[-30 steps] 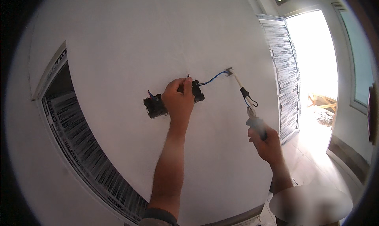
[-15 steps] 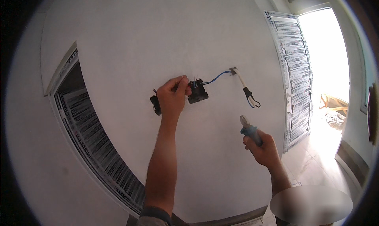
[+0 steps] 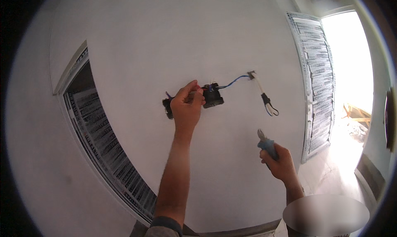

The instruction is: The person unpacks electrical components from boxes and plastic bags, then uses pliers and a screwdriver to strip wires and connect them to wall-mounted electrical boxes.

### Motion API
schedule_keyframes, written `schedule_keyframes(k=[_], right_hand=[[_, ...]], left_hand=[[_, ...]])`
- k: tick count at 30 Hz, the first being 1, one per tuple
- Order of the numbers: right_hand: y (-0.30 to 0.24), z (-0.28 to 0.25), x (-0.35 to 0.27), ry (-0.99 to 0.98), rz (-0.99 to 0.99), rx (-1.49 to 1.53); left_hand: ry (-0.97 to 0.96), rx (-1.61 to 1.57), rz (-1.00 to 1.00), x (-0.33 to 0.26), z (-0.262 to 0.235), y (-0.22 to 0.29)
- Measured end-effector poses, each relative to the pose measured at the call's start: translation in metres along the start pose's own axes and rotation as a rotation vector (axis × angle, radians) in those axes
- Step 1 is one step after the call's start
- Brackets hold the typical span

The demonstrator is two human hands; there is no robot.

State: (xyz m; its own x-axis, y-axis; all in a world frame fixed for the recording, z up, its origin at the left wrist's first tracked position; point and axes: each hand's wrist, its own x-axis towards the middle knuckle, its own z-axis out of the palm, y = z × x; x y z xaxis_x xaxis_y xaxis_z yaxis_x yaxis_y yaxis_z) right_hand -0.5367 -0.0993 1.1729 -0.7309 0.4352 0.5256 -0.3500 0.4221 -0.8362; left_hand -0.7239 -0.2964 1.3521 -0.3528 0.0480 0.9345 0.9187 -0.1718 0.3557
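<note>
On the white wall, my left hand point(image 3: 187, 106) is closed, thumb and fingers pinched on a small red piece point(image 3: 198, 88) that looks like a wire; the fingers partly hide it. Just right of these fingers is a black electrical wall box point(image 3: 213, 98) with short wire ends at its top. A second black wall box point(image 3: 168, 108) shows partly behind the hand's left side. Lower right, my right hand point(image 3: 282, 162) is wrapped round the blue handles of cutting pliers point(image 3: 266, 145). Their metal jaws point up, apart from the wall boxes.
A blue wire point(image 3: 233, 81) runs from the right box to a hole in the wall. From that hole hangs a white cable point(image 3: 259, 83) with black tape and a looped end. A film-striped door point(image 3: 318, 88) stands at a bright doorway; a striped frame point(image 3: 107, 142) lies left.
The view has shifted slightly, so the wall and boxes appear farther right. My left fingers remain pinched by the right box. The pliers sit a little lower relative to the hanging cable.
</note>
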Motion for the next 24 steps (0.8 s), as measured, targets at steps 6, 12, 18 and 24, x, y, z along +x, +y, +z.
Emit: schedule_keyframes(k=[6, 12, 18, 24], right_hand=[[0.006, -0.006, -0.005, 0.021, 0.000, 0.047], [-0.001, 0.009, -0.003, 0.004, 0.032, 0.086], [0.003, 0.021, -0.005, -0.019, -0.010, 0.067], [-0.005, 0.030, -0.011, 0.004, -0.024, 0.071]], left_hand=[[0.315, 0.276, 0.226, -0.011, -0.047, -0.008], [0.199, 0.380, 0.087, -0.002, -0.065, -0.011], [0.102, 0.371, 0.139, 0.003, -0.080, -0.023], [0.101, 0.328, 0.226, -0.002, -0.081, -0.029]])
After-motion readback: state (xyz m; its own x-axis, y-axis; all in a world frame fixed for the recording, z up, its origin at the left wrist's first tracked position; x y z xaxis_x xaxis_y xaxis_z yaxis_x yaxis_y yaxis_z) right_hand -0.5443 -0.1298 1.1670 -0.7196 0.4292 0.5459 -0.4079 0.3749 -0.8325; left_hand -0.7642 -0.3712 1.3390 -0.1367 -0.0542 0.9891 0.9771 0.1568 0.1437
